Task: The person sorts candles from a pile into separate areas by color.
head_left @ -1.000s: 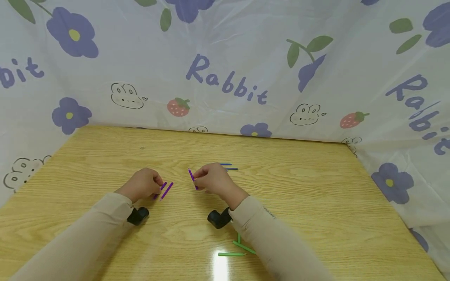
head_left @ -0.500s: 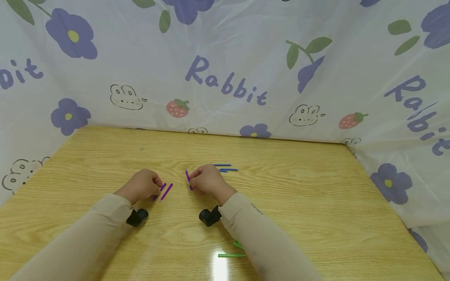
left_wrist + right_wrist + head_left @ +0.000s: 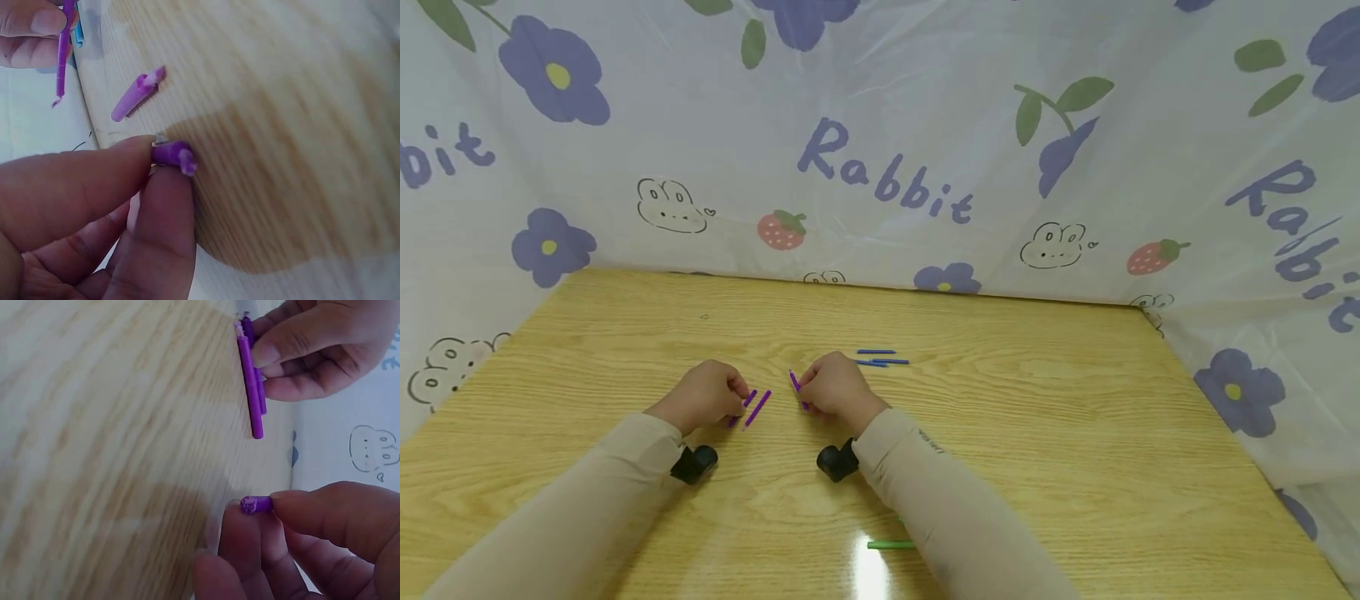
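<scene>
My left hand [image 3: 703,390] pinches a purple crayon [image 3: 172,154] between thumb and fingertips, low over the table at left of centre. Just to its right, a second purple crayon [image 3: 757,409] lies slanted on the wood, almost parallel to the held one. My right hand [image 3: 835,385] holds another purple crayon [image 3: 793,382] upright-slanting at its left side, a short way from the lying one. In the right wrist view its blunt end [image 3: 249,505] shows between thumb and fingers.
Several blue crayons [image 3: 876,352] lie on the wooden table [image 3: 1037,433] behind the right hand. A green crayon [image 3: 889,545] lies near the front, partly covered by the right sleeve [image 3: 947,492]. A patterned cloth [image 3: 880,100] hangs behind the table.
My right hand has moved left with its purple crayon, nearer the lying one, uncovering more of the blue crayons. The right sleeve now hides more of the green ones. The left hand stays put.
</scene>
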